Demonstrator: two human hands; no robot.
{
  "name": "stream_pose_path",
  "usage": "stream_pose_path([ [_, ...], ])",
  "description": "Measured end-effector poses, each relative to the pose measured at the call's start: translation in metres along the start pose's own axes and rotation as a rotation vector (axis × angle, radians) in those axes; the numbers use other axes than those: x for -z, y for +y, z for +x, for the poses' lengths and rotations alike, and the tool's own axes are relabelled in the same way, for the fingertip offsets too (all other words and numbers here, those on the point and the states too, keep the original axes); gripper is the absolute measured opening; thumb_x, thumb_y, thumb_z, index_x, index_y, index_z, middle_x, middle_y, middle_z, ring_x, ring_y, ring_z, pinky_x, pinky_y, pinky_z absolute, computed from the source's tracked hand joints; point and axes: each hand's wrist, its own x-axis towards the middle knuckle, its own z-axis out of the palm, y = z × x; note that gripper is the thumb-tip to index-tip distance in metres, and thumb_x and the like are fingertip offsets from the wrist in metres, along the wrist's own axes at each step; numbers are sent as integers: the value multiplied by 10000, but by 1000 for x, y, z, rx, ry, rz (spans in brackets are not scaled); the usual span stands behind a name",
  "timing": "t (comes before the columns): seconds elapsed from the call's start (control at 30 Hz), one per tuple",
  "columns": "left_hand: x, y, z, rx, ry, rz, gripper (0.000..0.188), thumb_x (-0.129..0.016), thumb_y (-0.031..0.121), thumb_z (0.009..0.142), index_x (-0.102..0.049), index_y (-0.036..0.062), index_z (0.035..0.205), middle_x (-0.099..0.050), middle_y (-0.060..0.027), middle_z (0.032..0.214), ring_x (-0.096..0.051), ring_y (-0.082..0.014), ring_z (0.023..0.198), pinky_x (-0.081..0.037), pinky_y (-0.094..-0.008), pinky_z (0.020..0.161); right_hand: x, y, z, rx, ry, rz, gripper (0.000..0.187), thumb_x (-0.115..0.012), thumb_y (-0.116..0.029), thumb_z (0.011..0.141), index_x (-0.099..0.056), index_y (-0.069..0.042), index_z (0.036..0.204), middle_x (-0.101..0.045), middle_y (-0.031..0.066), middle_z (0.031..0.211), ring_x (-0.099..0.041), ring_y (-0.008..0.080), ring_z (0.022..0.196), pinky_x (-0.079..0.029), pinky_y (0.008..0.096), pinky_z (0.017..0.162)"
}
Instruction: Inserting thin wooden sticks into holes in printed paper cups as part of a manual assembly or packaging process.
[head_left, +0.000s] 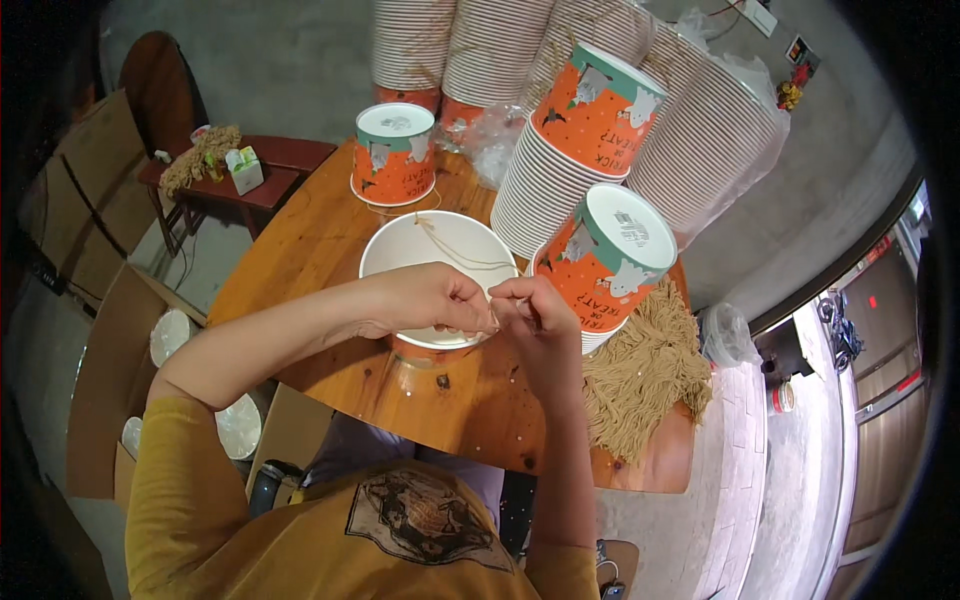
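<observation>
A round paper bucket (398,262), white inside, stands mouth up on the wooden table (310,235) in front of me. A thin tan cord (478,265) runs from its far rim across the opening toward its right side. My left hand (445,300) reaches over the near part of the mouth, thumb and fingers pinched together. My right hand (540,320) meets it at the bucket's right rim, also in a pinch. The cord seems to end between both sets of fingertips, though the fingers hide most of it there.
Upside-down orange buckets (392,165) stand around, with a tall nested stack (545,185) and another bucket (610,265) close on the right. Tan cords lie bundled (650,370) at the table's right. Wrapped stacks (700,130) stand behind. A cardboard box (110,380) is at left.
</observation>
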Motion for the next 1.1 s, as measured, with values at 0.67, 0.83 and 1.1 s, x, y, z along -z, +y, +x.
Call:
stream_pose_path([
  [0.67,-5,2,-3,-32,-5,-166,69,-582,84,864,-614,33,831,-560,31,738,-480,-32,640,-381,-185,570,-10,-12,-34,106,186,-338,158,-716,-13,822,-584,-41,904,-529,38,814,-482,98,611,-400,232,543],
  [0.83,-1,3,2,110,-26,-313,44,-610,107,883,-606,65,875,-586,41,786,-503,-33,663,-421,-185,587,-27,-13,-40,64,282,-173,174,-725,6,807,-565,-32,863,-493,8,770,-432,81,587,-354,223,521],
  [1.1,2,10,-5,222,-45,-499,140,-633,34,891,-592,58,1023,-619,-2,951,-606,-56,815,-506,-179,704,-35,-22,-48,26,317,-206,131,-723,25,807,-663,-34,907,-452,-8,733,-416,71,600,-338,219,531],
])
